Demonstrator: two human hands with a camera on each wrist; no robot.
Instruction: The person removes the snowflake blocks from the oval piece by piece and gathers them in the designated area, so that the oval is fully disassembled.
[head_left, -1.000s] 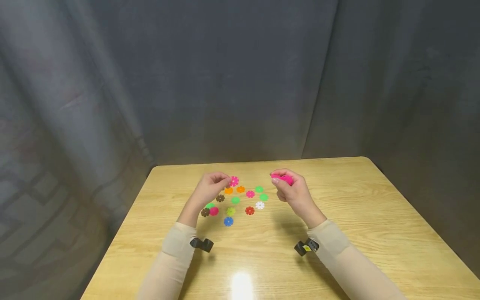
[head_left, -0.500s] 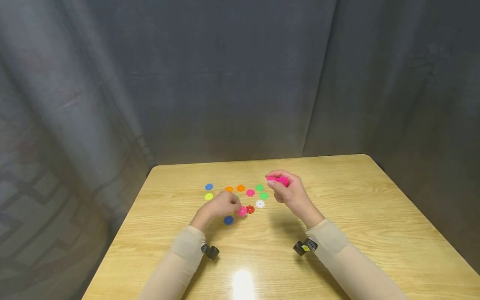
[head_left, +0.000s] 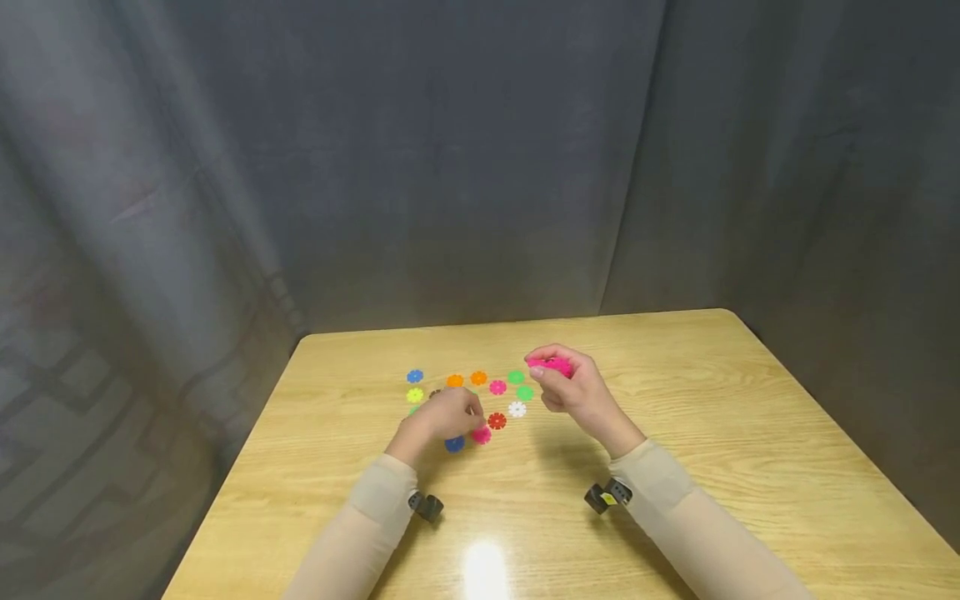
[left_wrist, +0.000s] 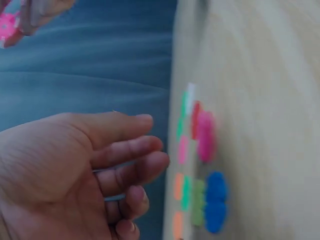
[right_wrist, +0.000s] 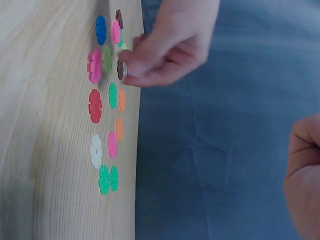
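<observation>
— Two hands are over the table (head_left: 675,467). What is the right hand (head_left: 577,392) doing?

— Its fingers are curled round a pink cluster (head_left: 553,365), pinching it above the discs, nearer the far edge than the near one.

— And the left hand (head_left: 446,414)?

— It hangs low over the spread of discs, at the spread's near left part. In the left wrist view its fingers (left_wrist: 135,165) are loosely bent and slightly apart, with nothing between them. A pink disc (head_left: 481,434) lies flat just beside its fingertips; whether they touch it cannot be told.

— What lies around that disc?

— A blue disc (head_left: 454,444) just left of it, a red disc (head_left: 497,420) just behind, a white disc (head_left: 517,409) further right. Orange, green, pink, yellow and another blue lie toward the far edge.
</observation>
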